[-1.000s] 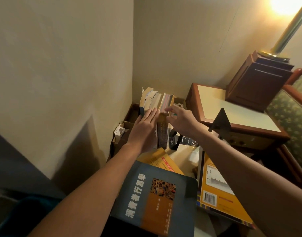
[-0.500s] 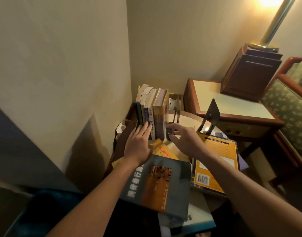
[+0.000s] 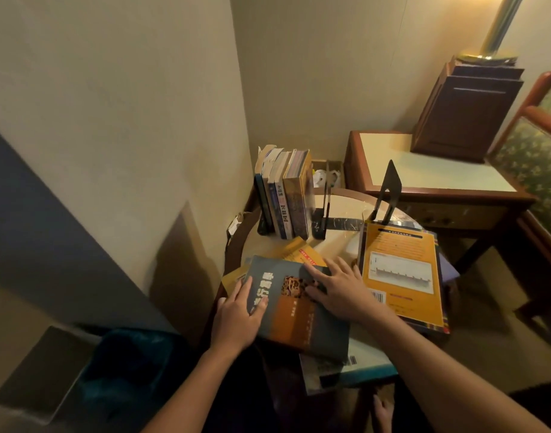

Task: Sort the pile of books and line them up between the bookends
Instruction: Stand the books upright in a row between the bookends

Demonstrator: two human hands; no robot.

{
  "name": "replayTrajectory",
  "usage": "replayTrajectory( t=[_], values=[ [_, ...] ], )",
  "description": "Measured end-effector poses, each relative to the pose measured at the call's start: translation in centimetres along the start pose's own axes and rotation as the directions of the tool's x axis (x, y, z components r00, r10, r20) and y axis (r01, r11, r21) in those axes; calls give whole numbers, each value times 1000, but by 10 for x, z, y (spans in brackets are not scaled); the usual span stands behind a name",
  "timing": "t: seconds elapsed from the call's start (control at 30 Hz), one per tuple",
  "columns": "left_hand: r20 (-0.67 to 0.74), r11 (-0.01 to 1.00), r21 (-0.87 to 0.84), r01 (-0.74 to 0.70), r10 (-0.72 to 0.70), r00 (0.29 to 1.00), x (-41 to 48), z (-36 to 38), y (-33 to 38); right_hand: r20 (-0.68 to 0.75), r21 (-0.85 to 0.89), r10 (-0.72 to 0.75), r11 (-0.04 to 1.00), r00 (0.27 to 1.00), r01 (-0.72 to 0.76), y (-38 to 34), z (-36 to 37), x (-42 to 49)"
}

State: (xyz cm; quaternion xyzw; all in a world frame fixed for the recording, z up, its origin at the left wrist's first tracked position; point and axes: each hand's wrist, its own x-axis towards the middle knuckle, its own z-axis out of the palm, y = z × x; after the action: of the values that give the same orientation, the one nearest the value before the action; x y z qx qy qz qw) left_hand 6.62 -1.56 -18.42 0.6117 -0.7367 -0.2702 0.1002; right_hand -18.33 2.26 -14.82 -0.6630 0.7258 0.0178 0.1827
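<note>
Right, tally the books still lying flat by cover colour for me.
Yellow: 2, large book and small book
Grey-blue and orange book: 1
Pale blue book: 1
Purple book, edge only: 1
Total: 5 showing

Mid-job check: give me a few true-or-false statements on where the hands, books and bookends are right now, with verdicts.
1. The left hand and the right hand both rest on the grey-and-orange book. True.
2. That book stands upright in the row. False: it lies flat at the near edge of the table.
3. A row of upright books stands at the back of the table, near the wall corner. True.
4. The right hand holds the large yellow book. False: that book lies flat on the table, to the right of the hand.
5. A black bookend stands at the far end of the large yellow book. True.
</note>
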Motion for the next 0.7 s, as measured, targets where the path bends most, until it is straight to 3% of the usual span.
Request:
replayTrajectory(
  t=[0.1, 0.27, 0.5, 0.7],
  values=[
    [45, 999, -9, 47, -46, 998, -5, 0, 2, 12, 16, 6, 1000, 1000, -6, 1, 1, 0],
    [102, 978, -189, 86, -68, 993, -7, -7, 0, -22, 10, -9, 1000, 1000, 9, 7, 8, 1],
    [197, 959, -283, 33, 24, 980, -2, -38, -7, -44, 69, 24, 997, 999, -21, 8, 10, -2],
    [313, 855, -516, 52, 132, 941, 2, -60, 4, -52, 86, 40, 996, 998, -35, 13, 6, 1]
  ],
)
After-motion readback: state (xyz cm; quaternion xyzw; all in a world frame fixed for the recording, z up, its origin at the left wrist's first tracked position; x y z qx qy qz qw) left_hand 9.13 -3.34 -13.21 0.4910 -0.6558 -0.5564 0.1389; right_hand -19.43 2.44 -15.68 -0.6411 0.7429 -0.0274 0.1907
